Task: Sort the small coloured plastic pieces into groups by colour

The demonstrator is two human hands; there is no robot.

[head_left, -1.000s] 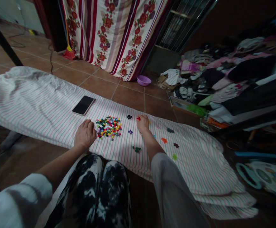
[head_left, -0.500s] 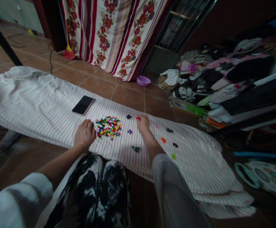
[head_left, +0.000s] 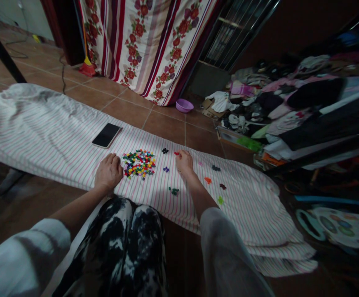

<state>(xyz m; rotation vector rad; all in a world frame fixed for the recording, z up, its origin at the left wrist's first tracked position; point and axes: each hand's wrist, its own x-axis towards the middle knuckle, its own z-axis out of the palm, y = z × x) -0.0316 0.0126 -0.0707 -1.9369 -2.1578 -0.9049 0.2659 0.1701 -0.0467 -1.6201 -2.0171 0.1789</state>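
My left hand (head_left: 109,172) rests palm down on the striped cloth, fingers loosely bent, just left of a pile of small multicoloured beads (head_left: 139,164). Nothing shows in it, though its palm is hidden. Right of the pile, my right hand (head_left: 184,162) is low over the cloth, thumb and fingers pinched at small red beads (head_left: 177,153); how many it grips I cannot make out. Near it lie little clusters of black beads (head_left: 165,151), purple beads (head_left: 166,169) and dark green beads (head_left: 173,191). Beyond my right forearm are orange beads (head_left: 208,180), grey beads (head_left: 216,168), brown beads (head_left: 223,186) and lime beads (head_left: 220,200).
A phone (head_left: 107,135) lies on the striped cloth (head_left: 52,136) left of the pile. Past the far edge, a purple basin (head_left: 184,105) stands on the tiled floor before a flowered curtain (head_left: 148,49). Heaped clothes (head_left: 278,95) fill the right background.
The view has shifted slightly, moving the scene a little left. My right hand stays at the red beads with its fingers pinched. My left hand keeps its place beside the pile.
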